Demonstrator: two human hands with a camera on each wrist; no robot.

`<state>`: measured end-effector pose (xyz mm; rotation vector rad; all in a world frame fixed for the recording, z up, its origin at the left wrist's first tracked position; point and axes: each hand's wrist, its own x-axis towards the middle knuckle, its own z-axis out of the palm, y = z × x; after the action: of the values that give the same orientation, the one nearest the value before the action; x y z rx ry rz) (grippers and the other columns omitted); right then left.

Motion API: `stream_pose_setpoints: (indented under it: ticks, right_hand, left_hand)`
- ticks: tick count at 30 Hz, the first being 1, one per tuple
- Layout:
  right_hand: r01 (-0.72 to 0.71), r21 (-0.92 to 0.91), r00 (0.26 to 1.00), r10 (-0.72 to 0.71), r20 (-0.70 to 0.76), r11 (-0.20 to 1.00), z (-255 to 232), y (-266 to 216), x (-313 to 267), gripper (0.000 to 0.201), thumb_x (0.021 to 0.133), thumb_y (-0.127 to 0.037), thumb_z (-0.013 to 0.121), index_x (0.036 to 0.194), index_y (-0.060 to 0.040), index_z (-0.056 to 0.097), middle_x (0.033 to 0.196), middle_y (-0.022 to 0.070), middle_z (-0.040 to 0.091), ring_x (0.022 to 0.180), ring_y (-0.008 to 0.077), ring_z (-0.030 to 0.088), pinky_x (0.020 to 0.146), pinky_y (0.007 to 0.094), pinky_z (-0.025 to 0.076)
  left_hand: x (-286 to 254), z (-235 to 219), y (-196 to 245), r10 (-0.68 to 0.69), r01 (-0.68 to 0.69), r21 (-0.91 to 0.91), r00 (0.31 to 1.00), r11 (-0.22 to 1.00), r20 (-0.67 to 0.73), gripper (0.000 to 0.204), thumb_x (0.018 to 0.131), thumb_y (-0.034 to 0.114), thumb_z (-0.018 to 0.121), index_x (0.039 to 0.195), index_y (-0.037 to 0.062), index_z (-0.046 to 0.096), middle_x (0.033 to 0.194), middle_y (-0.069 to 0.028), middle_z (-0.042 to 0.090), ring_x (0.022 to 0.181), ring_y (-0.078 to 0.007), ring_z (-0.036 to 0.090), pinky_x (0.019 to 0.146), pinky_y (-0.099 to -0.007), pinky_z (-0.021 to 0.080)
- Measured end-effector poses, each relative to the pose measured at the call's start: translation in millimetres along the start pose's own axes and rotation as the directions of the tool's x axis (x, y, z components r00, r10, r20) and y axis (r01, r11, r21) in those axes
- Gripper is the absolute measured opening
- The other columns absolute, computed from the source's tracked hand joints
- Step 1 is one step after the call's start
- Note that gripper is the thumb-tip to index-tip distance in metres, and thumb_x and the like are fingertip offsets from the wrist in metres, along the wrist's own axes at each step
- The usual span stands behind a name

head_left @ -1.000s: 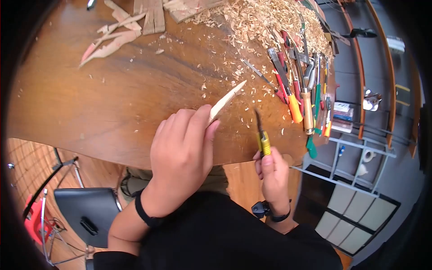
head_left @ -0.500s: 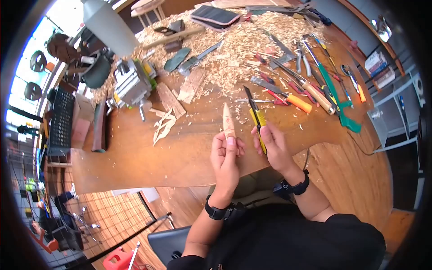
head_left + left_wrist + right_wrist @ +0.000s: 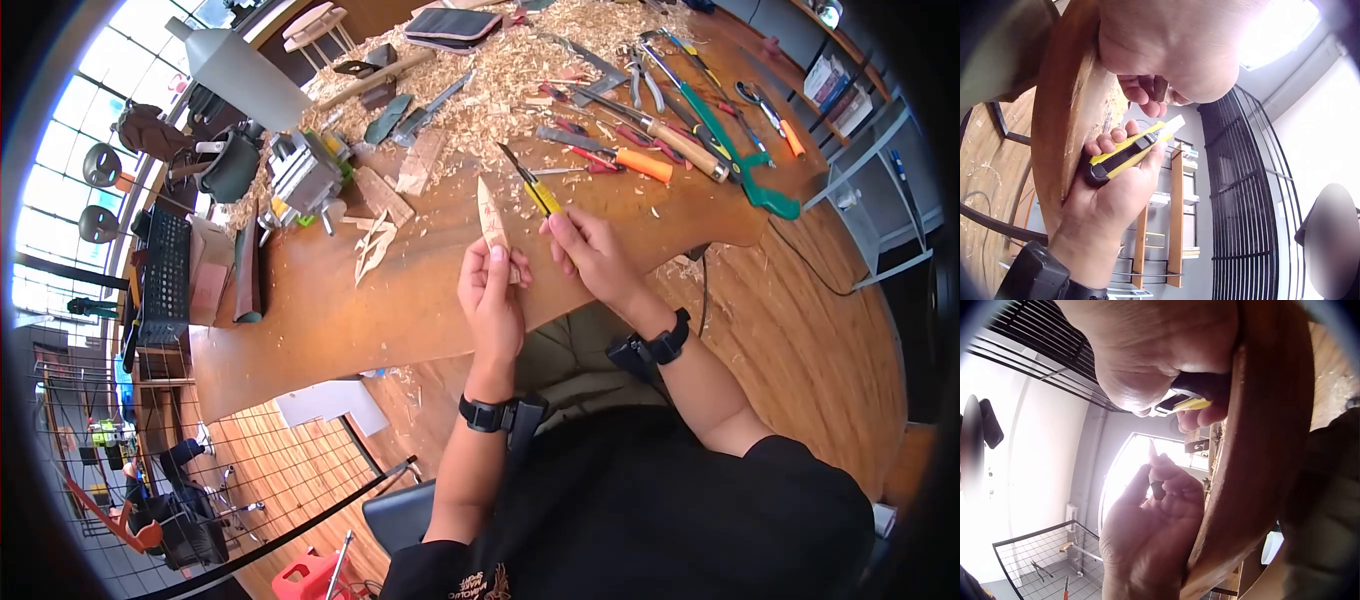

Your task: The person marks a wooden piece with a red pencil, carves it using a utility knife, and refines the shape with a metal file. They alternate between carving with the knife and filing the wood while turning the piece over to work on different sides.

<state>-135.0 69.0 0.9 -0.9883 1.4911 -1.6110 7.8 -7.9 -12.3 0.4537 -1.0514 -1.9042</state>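
Note:
A slim, pointed piece of wood (image 3: pixel 490 212) with reddish marks on its face stands tip-away in my left hand (image 3: pixel 490 295), the thumb laid along it and the fingers curled behind. Just right of it, my right hand (image 3: pixel 592 250) grips a yellow-and-black utility knife (image 3: pixel 541 194), its dark blade extended and pointing up-left, apart from the wood. In the left wrist view the knife's black slider (image 3: pixel 1145 141) shows beside the thumb. The right wrist view has the wood's pale tip (image 3: pixel 1152 448) rising above the left fingers.
Wood shavings (image 3: pixel 520 90) heap across the table's (image 3: pixel 330 310) far side. Chisels, pliers and a green-handled tool (image 3: pixel 770 198) lie at the right. A metal vise (image 3: pixel 308 180) stands at the left, near wood offcuts (image 3: pixel 385 195). The table's front edge runs beneath both forearms.
My left hand has turned from back-up to thumb-up, so the wood points away with its marked face showing. The right hand has brought the knife up close beside it. The head view has shifted.

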Motion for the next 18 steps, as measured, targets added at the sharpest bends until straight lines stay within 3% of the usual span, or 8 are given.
stream_pose_setpoints:
  ticks: [8, 11, 14, 18]
  right_hand:
    - [0.004, -0.027, 1.0, -0.004, -0.007, 1.0, 0.1, -1.5, -0.6, 0.042, 0.106, -0.046, 0.055, 0.1, -0.0047, 0.063, 0.07, -0.0024, 0.055, 0.059, 0.0048, 0.051, 0.054, 0.0235, 0.04]
    - [0.004, -0.077, 1.0, -0.002, 0.021, 0.997, -0.6, -2.6, -0.8, 0.042, 0.108, -0.043, 0.051, 0.105, -0.0032, 0.063, 0.072, -0.003, 0.055, 0.062, 0.0036, 0.051, 0.054, 0.0207, 0.04]
    - [0.02, -0.036, 1.0, -0.02, -0.004, 0.999, 1.7, 0.9, -0.6, 0.042, 0.105, -0.046, 0.057, 0.1, -0.0044, 0.063, 0.07, -0.0025, 0.056, 0.059, 0.0046, 0.051, 0.053, 0.0238, 0.04]
    - [-0.023, -0.088, 0.999, 0.025, 0.025, 0.996, 1.4, -2.4, -0.1, 0.042, 0.108, -0.044, 0.051, 0.105, -0.0038, 0.063, 0.071, -0.0033, 0.055, 0.06, 0.0037, 0.05, 0.053, 0.0207, 0.04]
  left_hand:
    - [-1.3, 1.0, 0.6, -0.006, 0.006, 0.034, 1.0, 0.999, 0.01, 0.015, 0.106, 0.016, 0.055, 0.114, 0.003, 0.058, 0.091, -0.0064, 0.064, 0.077, -0.0123, 0.058, 0.069, -0.0256, 0.046]
    - [-0.9, -0.2, -0.9, 0.01, -0.01, 0.041, 1.0, 0.999, 0.022, 0.016, 0.106, 0.016, 0.056, 0.115, 0.0022, 0.058, 0.091, -0.0064, 0.064, 0.077, -0.0121, 0.058, 0.07, -0.0252, 0.046]
    - [-2.0, 0.5, 0.7, 0.006, -0.007, 0.044, 1.0, 0.999, 0.023, 0.017, 0.106, 0.015, 0.056, 0.115, 0.0016, 0.058, 0.091, -0.0066, 0.064, 0.077, -0.0117, 0.058, 0.069, -0.0248, 0.046]
    - [-3.4, 1.2, 1.8, 0.005, -0.006, 0.01, 1.0, 1.0, 0.011, 0.019, 0.106, 0.013, 0.057, 0.119, -0.0011, 0.057, 0.088, -0.0051, 0.066, 0.075, -0.0089, 0.057, 0.07, -0.0231, 0.047]
